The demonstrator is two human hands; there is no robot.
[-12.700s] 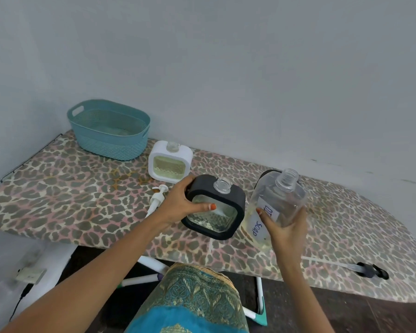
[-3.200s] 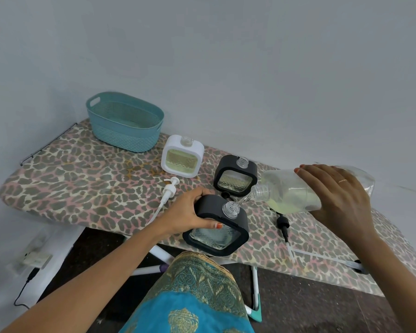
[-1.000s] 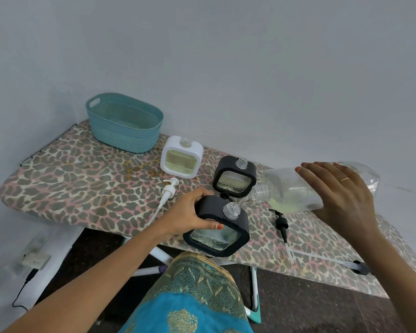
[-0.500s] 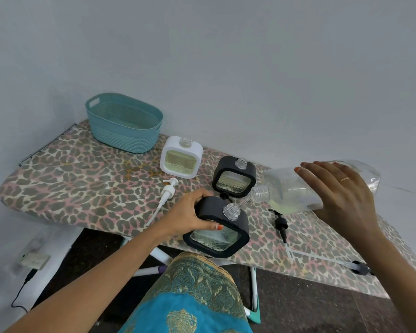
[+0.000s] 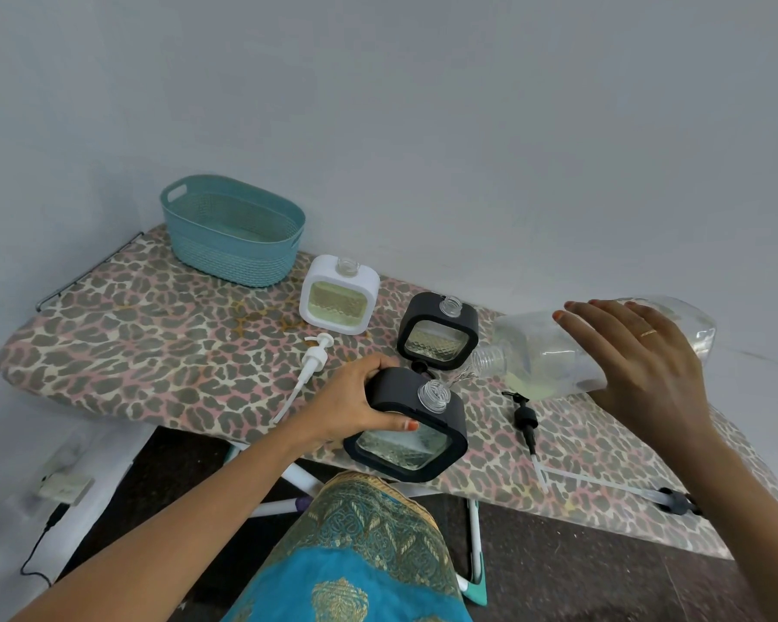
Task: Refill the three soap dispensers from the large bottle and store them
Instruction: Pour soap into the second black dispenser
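Large bottle (image 5: 553, 352) in right hand (image 5: 638, 365) tips toward dispenser (image 5: 455, 426) gripped by left hand (image 5: 355, 406).

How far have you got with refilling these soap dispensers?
Done, it seems: the white dispenser shows yellowish soap. In hand: the left hand tilts the near black dispenser while the right hand pours from the bottle into its neck. Left: the far black dispenser's level is unclear; pumps lie loose, and no dispenser is in the basket.

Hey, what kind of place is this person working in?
Probably a home laundry or utility corner: a leopard-print ironing board serves as the table against a bare wall, with a power strip low beside it.
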